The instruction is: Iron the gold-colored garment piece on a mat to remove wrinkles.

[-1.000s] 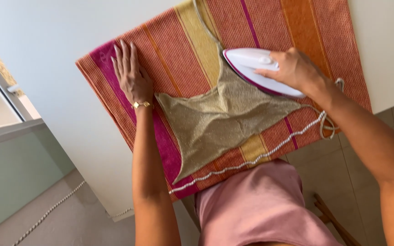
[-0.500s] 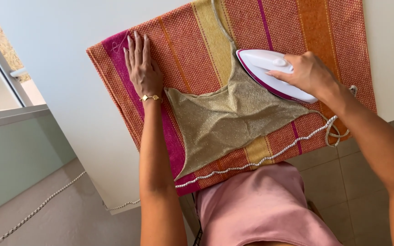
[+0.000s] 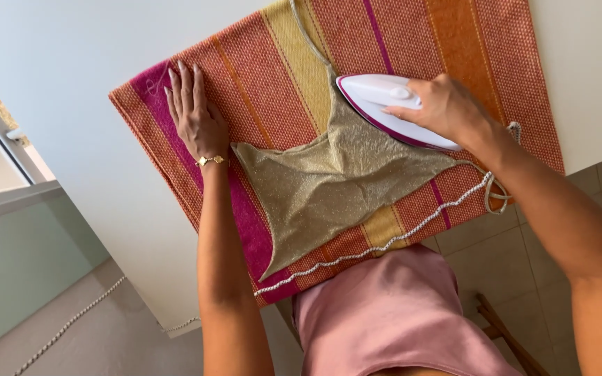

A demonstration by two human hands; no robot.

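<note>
Gold glittery fabric, a small garment [image 3: 339,184], lies flat on a striped woven cloth [image 3: 273,76] of orange, yellow and magenta bands, which covers the white tabletop [image 3: 71,83] up to its near edge. Right hand [image 3: 444,108] is closed around the handle of a white and magenta iron [image 3: 377,101]; the iron's sole rests on the garment's upper right part, toward the tabletop's right edge. Left hand [image 3: 195,118] lies flat, fingers extended and together, pressing the striped cloth just beside the garment's left corner; this grip holds nothing. A white braided cord [image 3: 384,244] runs along the cloth's near edge.
</note>
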